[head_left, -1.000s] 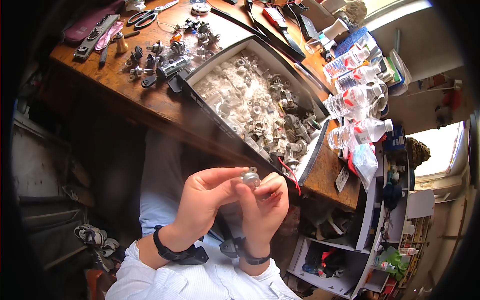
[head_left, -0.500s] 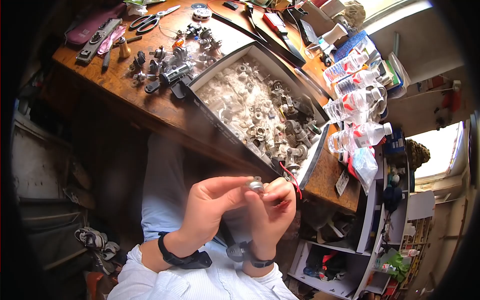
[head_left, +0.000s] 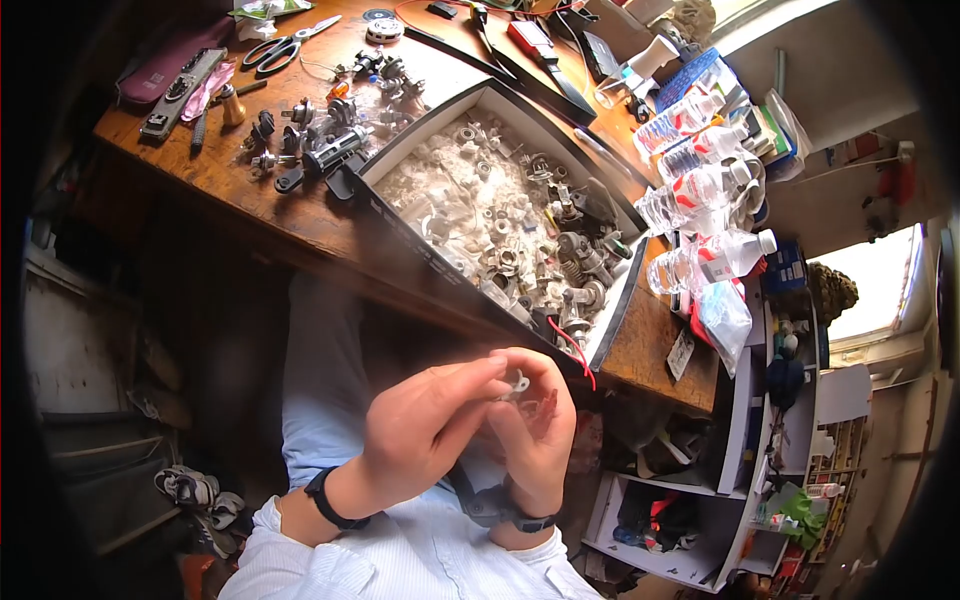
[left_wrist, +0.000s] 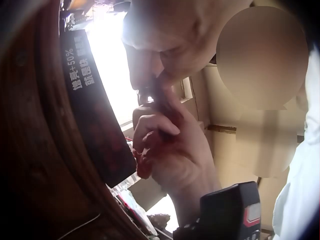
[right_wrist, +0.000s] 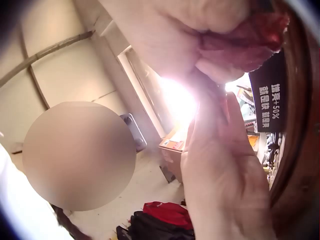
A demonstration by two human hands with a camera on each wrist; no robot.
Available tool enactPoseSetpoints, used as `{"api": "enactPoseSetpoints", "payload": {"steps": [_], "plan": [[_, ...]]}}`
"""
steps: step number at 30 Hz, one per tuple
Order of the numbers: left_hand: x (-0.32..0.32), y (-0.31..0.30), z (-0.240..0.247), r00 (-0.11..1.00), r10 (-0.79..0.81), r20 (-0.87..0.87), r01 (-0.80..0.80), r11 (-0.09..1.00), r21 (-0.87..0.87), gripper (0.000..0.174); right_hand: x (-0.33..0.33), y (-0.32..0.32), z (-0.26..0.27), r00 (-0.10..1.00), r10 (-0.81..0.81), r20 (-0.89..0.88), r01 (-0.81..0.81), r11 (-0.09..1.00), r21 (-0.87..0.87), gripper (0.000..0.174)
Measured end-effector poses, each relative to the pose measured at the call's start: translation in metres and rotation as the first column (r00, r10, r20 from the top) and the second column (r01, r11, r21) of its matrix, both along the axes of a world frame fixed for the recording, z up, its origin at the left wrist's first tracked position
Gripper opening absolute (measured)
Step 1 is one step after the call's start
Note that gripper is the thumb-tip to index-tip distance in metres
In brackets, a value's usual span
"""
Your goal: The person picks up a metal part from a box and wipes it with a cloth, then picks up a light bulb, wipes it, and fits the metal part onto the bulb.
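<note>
Over the lap in the head view, both hands meet around a small metal lamp base (head_left: 518, 384) with a holed tab. My left hand (head_left: 420, 415) pinches it from the left, its fingers hiding much of it. My right hand (head_left: 537, 440) holds it from the other side with curled fingers. A dark red crumpled scrap (right_wrist: 245, 42) is tucked in the right hand's lower fingers. Beyond the hands, a shallow black box (head_left: 440, 262) on the desk holds whitish debris and many small bulbs and metal parts (head_left: 572, 255).
More bulbs and sockets (head_left: 330, 140) lie on the wooden desk (head_left: 225, 185) left of the box. Scissors (head_left: 285, 50) and a screwdriver-like tool (head_left: 198, 130) lie farther left. Several plastic bottles (head_left: 700, 258) line the right side. A red wire (head_left: 568, 340) hangs over the box's near corner.
The hands shifted right, then back slightly left. The left fingers have closed over the metal lamp base, which shows less and is turned so its holed tab faces right.
</note>
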State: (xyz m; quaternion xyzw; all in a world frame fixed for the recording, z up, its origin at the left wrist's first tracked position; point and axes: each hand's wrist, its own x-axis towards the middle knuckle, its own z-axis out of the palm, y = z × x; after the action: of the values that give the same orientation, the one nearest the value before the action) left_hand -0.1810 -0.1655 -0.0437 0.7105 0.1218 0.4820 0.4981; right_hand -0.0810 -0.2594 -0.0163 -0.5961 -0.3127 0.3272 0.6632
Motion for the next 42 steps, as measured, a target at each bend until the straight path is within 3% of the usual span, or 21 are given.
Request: {"api": "enactPoseSetpoints", "payload": {"steps": [4, 6, 7, 8, 10, 15, 17, 20, 22, 23, 24, 26, 28, 29, 34, 36, 42], "plan": [[-0.004, 0.003, 0.006, 0.994, 0.108, -0.001, -0.108, 0.993, 0.047, 0.044, -0.003, -0.007, -0.006, 0.995, 0.002, -0.096, 0.000, 1.000, 0.022, 0.054], [-0.004, 0.001, 0.010, 0.994, 0.106, 0.001, -0.105, 0.987, -0.121, 0.048, -0.004, -0.011, -0.008, 0.986, 0.042, -0.163, -0.029, 0.996, 0.079, 0.064], [-0.004, 0.001, 0.006, 1.000, 0.003, -0.011, -0.005, 0.980, -0.200, 0.048, -0.004, -0.014, -0.015, 0.987, 0.015, -0.162, -0.004, 0.998, 0.066, 0.069], [-0.004, 0.002, 0.005, 1.000, 0.004, -0.011, -0.006, 0.980, -0.199, 0.048, -0.005, -0.015, -0.016, 0.987, 0.016, -0.162, -0.005, 0.998, 0.066, 0.069], [-0.004, 0.003, 0.003, 0.995, -0.098, -0.011, 0.096, 0.990, -0.102, 0.045, -0.007, -0.014, -0.017, 0.967, 0.064, -0.247, -0.021, 0.984, 0.176, 0.069], [-0.004, 0.004, 0.006, 0.997, -0.083, -0.003, 0.083, 0.996, -0.042, 0.045, -0.012, -0.011, -0.021, 0.967, 0.041, -0.253, 0.011, 0.980, 0.199, 0.071], [-0.004, 0.002, 0.005, 0.991, -0.131, 0.030, 0.134, 0.976, -0.170, 0.045, -0.014, -0.008, -0.019, 0.970, 0.029, -0.242, 0.016, 0.983, 0.183, 0.072], [-0.004, -0.001, 0.004, 0.985, -0.162, 0.065, 0.174, 0.936, -0.305, 0.045, -0.016, 0.000, -0.012, 0.978, -0.063, -0.198, 0.088, 0.989, 0.121, 0.085], [-0.006, 0.003, 0.007, 0.994, -0.109, 0.019, 0.111, 0.963, -0.247, 0.048, -0.011, 0.003, -0.011, 0.984, 0.070, -0.165, -0.027, 0.968, 0.248, 0.103], [-0.007, 0.004, 0.007, 0.998, -0.057, -0.023, 0.051, 0.982, -0.184, 0.051, -0.009, 0.003, -0.010, 0.982, 0.061, -0.177, -0.025, 0.979, 0.201, 0.115], [-0.007, 0.005, 0.007, 0.998, -0.055, -0.023, 0.050, 0.982, -0.184, 0.051, -0.010, 0.001, -0.004, 0.972, 0.020, -0.234, 0.014, 0.990, 0.139, 0.108], [-0.007, 0.005, 0.005, 0.999, -0.025, -0.022, 0.020, 0.975, -0.223, 0.051, -0.001, -0.003, -0.009, 0.955, 0.050, -0.292, 0.008, 0.981, 0.194, 0.083], [-0.008, 0.006, 0.005, 0.999, -0.041, -0.026, 0.033, 0.968, -0.248, 0.050, -0.002, 0.000, -0.013, 0.976, -0.088, -0.197, 0.127, 0.972, 0.198, 0.054], [-0.008, 0.006, 0.004, 0.998, -0.057, -0.022, 0.049, 0.963, -0.267, 0.050, 0.000, 0.000, -0.015, 0.972, -0.059, -0.227, 0.121, 0.956, 0.267, 0.036], [-0.009, 0.005, 0.005, 0.992, -0.129, -0.011, 0.117, 0.932, -0.343, 0.049, -0.002, -0.003, -0.006, 0.978, -0.096, -0.186, 0.139, 0.962, 0.234, 0.021], [-0.009, 0.005, 0.005, 0.990, -0.140, -0.007, 0.128, 0.920, -0.370, 0.049, -0.002, 0.000, -0.001, 0.979, -0.135, 0.151, 0.117, 0.985, 0.124, 0.017], [-0.009, 0.007, 0.003, 0.976, -0.213, 0.048, 0.213, 0.882, -0.420, 0.047, 0.000, -0.004, 0.004, 0.987, -0.121, 0.102, 0.104, 0.982, 0.157, 0.017]]}}
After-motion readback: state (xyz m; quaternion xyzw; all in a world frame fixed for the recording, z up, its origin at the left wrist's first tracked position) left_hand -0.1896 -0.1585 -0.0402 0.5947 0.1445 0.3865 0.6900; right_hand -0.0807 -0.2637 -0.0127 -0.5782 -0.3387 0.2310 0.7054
